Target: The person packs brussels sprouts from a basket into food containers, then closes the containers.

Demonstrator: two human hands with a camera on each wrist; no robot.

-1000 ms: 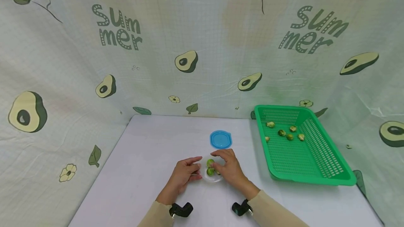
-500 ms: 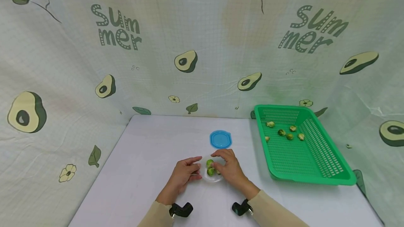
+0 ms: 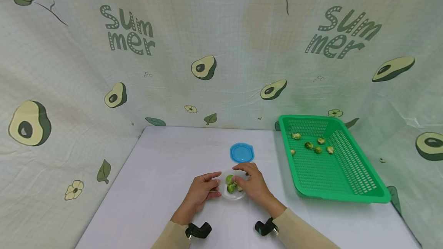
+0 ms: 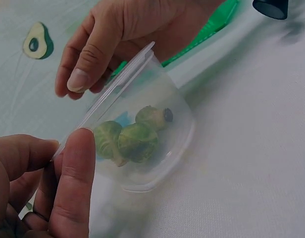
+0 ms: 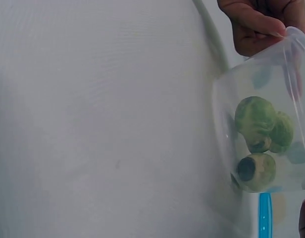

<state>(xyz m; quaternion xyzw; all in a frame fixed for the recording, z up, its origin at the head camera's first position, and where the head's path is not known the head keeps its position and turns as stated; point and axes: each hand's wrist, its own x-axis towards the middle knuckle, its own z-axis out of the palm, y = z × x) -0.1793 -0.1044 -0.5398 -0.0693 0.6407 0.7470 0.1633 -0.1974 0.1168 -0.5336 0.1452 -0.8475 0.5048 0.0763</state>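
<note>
A clear round plastic container [image 4: 172, 148] with three green Brussels sprouts [image 4: 137, 143] in it is between my two hands in the head view. My left hand [image 3: 204, 188] pinches the container's rim between thumb and fingers on its left side. My right hand [image 3: 253, 183] hovers over the opposite side, its thumb over the opening and its fingers loosely bent. Nothing shows between those fingers in the left wrist view. Through the container's wall, the right wrist view shows the sprouts [image 5: 256, 121] lying close together.
A blue lid [image 3: 242, 153] lies on the white table [image 3: 183, 153] just beyond the container. To the right stands a green slotted basket [image 3: 332, 176] with several Brussels sprouts [image 3: 317, 150] toward its back. A printed cloth [image 3: 235, 41] hangs behind the table.
My right hand has shifted slightly right, its thumb drawing back from the sprouts in the container. My left hand has stayed on the rim.
</note>
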